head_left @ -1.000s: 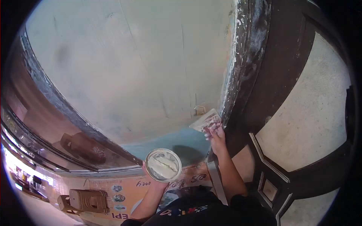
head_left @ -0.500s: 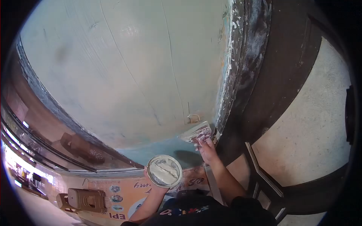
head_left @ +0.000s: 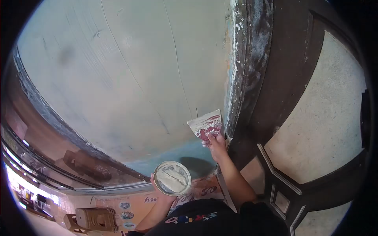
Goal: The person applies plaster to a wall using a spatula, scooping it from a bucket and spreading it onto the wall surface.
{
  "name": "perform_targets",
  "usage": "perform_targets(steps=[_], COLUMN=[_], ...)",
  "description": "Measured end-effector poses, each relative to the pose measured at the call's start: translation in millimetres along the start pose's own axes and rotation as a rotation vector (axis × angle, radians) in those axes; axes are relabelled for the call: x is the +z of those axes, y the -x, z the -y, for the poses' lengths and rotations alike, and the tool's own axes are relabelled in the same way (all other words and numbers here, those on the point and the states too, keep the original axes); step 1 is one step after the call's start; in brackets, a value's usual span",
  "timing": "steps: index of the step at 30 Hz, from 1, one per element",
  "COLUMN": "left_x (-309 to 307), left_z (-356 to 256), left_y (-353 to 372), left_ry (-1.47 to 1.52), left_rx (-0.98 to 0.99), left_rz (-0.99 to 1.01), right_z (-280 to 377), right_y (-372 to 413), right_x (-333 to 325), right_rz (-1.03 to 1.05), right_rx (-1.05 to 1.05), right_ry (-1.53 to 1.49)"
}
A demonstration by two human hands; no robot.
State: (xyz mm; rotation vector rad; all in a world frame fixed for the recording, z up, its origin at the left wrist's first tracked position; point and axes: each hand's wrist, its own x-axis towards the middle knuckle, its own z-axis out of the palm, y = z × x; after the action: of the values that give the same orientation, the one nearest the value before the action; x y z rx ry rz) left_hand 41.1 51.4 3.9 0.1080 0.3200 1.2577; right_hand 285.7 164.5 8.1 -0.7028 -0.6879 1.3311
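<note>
My right hand point(head_left: 215, 146) grips a putty knife point(head_left: 205, 124) with a wide, putty-smeared blade and a reddish base. Its blade lies against the lower right of the pale wall point(head_left: 145, 78), close to the dark frame. My left hand point(head_left: 163, 198) holds a round tub point(head_left: 172, 178) of whitish putty from below and the side, with some fingers hidden behind it. The tub sits in front of a bluish strip at the wall's bottom. Thin ridges and smears run down the wall's coated surface.
A dark wooden frame point(head_left: 281, 78) smeared with white borders the wall on the right. Brown plastic stools point(head_left: 94, 219) stand at lower left beside an orange printed banner point(head_left: 114, 202). Window frames point(head_left: 51, 167) curve along the left side.
My right hand has moved the putty knife up the wall, over the spot where a small curl of putty showed. The tub stays nearly in place. The view has shifted slightly.
</note>
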Motion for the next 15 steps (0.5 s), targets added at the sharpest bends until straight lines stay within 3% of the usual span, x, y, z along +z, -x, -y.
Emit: perform_targets(steps=[6, 10, 15], left_x=[-7, -6, -4], left_z=[-10, -12, -13], left_y=[-2, -2, -1], left_ry=[-0.105, -0.068, -0.095], left_rx=[-0.012, -0.029, -0.018], left_rz=[-0.048, -0.028, -0.042], right_z=[-33, -72, -39], right_y=[-14, 21, 28], right_x=[-27, -54, -34], right_rz=[-0.176, -0.169, -0.050], right_rx=[0.002, 0.136, 0.048], right_ry=[0.267, 0.019, 0.016])
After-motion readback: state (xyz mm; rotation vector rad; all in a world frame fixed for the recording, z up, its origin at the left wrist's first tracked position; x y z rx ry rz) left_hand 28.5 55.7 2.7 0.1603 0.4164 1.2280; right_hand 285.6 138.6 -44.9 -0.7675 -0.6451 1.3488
